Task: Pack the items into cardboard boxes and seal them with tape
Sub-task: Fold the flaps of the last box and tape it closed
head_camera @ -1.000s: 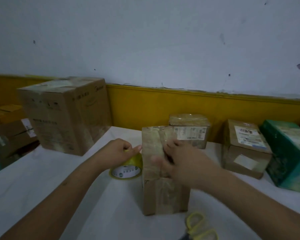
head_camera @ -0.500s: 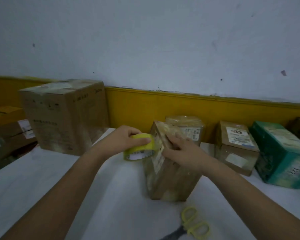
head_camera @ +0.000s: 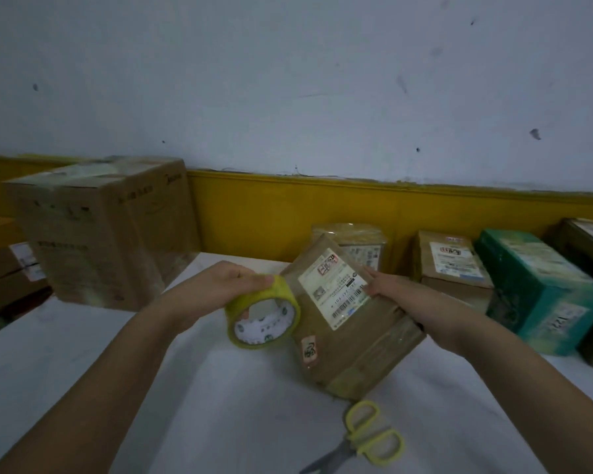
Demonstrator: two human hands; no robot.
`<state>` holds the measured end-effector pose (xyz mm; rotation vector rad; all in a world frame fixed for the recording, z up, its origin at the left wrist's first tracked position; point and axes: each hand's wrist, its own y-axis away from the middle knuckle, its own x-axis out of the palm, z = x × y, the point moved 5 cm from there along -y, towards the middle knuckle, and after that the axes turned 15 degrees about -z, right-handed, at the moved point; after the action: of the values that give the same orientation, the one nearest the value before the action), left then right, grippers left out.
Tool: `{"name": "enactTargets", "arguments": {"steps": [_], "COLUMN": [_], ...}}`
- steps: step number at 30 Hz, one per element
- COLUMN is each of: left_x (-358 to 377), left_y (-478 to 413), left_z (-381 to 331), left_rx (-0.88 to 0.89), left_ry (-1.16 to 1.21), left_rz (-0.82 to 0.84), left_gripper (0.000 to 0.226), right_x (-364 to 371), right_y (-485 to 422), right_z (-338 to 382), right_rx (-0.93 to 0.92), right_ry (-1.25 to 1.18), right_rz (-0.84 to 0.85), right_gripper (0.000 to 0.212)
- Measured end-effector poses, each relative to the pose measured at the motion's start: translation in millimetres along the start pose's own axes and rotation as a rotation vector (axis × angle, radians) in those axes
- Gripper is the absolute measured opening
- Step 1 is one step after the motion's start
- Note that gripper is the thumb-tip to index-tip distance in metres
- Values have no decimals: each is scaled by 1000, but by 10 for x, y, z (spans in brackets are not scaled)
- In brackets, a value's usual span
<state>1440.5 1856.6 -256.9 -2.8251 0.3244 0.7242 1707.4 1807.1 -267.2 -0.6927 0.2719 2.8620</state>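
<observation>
A small brown cardboard box (head_camera: 350,340) with a white shipping label on its upper face lies tilted on the white table (head_camera: 83,354). My right hand (head_camera: 396,295) holds its far right edge, fingers on the label's side. My left hand (head_camera: 220,285) grips a yellow roll of tape (head_camera: 262,318) from above, holding it off the table against the box's left side. The roll's white core faces me.
Yellow-handled scissors (head_camera: 367,436) lie near the table's front, below the box. A large cardboard box (head_camera: 107,234) stands at the back left. Along the yellow wall strip stand a taped parcel (head_camera: 356,241), a labelled brown box (head_camera: 449,261) and a green box (head_camera: 538,289).
The small box has tipped from upright onto a slant, its labelled face now up. My left hand has lifted the tape roll from the table to the box's left side.
</observation>
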Motion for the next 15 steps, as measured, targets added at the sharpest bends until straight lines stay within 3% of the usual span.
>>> {"name": "enactTargets", "arguments": {"steps": [2, 7, 10, 13, 15], "left_x": [-21, 132, 374, 582, 622], "left_y": [7, 17, -7, -77, -141], "left_z": [43, 356, 465, 426, 375], "left_rx": [-38, -116, -144, -172, -112], "left_ry": [-6, -428, -362, -181, -100], "left_rz": [-10, -17, -56, -135, -184], "left_gripper": [50, 64, 66, 66, 66], "right_x": [-57, -121, -152, -148, -117], "right_y": [48, 97, 69, 87, 88], "right_z": [-26, -123, -288, -628, -827], "right_rx": [-11, -28, 60, 222, 289], "right_ry": [-46, -179, -276, -434, -532], "right_rz": [0, -23, -40, -85, -77], "right_gripper": [45, 38, 36, 58, 59]}}
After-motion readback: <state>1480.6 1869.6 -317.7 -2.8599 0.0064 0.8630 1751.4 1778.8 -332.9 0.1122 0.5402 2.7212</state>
